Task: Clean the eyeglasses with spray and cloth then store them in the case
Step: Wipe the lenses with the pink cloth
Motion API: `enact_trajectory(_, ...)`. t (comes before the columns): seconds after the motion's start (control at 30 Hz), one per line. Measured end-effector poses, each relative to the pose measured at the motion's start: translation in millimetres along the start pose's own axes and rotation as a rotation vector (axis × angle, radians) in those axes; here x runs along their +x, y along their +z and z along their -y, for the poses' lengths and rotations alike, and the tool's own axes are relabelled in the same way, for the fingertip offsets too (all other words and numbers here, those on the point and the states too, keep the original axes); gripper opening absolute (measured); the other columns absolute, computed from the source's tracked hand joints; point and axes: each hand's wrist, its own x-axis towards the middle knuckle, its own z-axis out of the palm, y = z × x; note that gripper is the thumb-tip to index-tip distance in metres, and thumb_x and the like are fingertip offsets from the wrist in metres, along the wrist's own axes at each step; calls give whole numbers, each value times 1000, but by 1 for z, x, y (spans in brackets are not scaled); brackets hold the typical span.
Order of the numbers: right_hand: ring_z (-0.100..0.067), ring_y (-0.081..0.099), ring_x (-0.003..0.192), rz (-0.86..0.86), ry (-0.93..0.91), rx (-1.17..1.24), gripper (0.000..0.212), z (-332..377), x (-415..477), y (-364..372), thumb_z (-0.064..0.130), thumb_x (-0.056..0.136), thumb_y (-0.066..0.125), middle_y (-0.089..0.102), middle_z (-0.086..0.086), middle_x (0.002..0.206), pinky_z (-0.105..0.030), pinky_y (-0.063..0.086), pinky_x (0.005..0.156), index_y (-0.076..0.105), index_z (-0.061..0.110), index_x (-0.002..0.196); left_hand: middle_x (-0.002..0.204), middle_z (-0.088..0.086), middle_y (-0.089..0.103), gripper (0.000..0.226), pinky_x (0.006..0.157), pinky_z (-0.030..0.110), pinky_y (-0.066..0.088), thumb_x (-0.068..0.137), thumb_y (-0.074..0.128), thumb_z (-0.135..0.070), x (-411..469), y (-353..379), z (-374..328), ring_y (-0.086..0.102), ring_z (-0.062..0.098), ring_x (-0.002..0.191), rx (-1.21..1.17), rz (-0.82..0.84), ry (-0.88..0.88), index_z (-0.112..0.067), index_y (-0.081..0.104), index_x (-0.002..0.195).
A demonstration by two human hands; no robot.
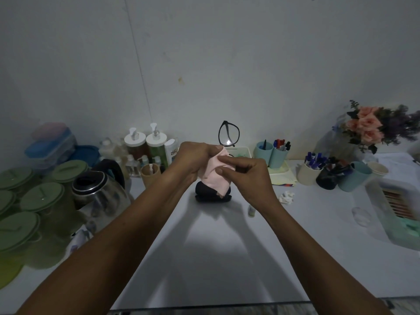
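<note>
Black-framed eyeglasses point(228, 134) are held upright above the table, one lens sticking up, the other wrapped in a pink cloth point(214, 176). My left hand point(193, 159) grips the frame at the lower end through the cloth. My right hand point(245, 175) pinches the cloth over the hidden lens. The cloth hangs down in front of a black eyeglass case point(205, 194) lying open on the white table behind my hands. A small spray bottle point(251, 210) lies on the table under my right wrist.
A steel kettle point(100, 189) and green lidded tubs point(29, 214) crowd the left. Pump bottles point(145, 142) stand at the back. Pen cups point(272, 153), mugs, flowers point(368, 126) and a plastic tray point(395, 205) fill the right. A crumpled white scrap point(286, 198) lies near the case.
</note>
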Motion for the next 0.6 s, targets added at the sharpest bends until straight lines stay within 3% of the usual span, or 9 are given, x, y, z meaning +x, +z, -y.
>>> enact_trajectory(0.17, -10, 75, 93, -11, -35, -10, 29, 6, 3, 5, -1, 79, 80, 79, 8, 93, -27, 59, 84, 80, 19, 99, 89, 16, 76, 9, 68, 34, 58, 76, 78, -8, -1, -1, -1, 69, 24, 73, 40, -2, 18, -2, 76, 83)
enact_trajectory(0.27, -6, 74, 92, -11, -43, -6, 30, 9, 3, 6, -1, 82, 76, 79, 14, 88, -22, 57, 82, 80, 27, 93, 84, 12, 74, 10, 59, 24, 54, 78, 76, -6, -3, -3, -3, 68, 18, 67, 43, 34, 20, 0, 76, 87)
enact_trajectory(0.37, -3, 73, 88, -47, 13, 60, 24, 8, 4, 4, -2, 84, 74, 79, 12, 87, -18, 55, 76, 80, 18, 96, 95, 14, 74, 25, 61, 20, 55, 81, 74, -4, -4, -6, -5, 67, 16, 73, 20, 81, 9, 5, 73, 103)
enact_trajectory(0.5, -16, 74, 98, -126, 99, 129, 19, 5, 7, 2, 3, 85, 75, 79, -5, 100, -35, 60, 87, 79, 6, 104, 114, 21, 72, 29, 85, 31, 56, 82, 69, -1, -1, -9, -3, 66, 21, 91, -4, 86, -5, 7, 70, 110)
enact_trajectory(0.6, -20, 73, 102, -156, 145, 173, 17, 5, 8, 0, 6, 85, 76, 78, -6, 103, -44, 59, 92, 80, 10, 102, 116, 19, 72, 27, 88, 30, 55, 82, 70, -1, 0, -9, -3, 66, 21, 94, 10, 103, 12, 5, 72, 108)
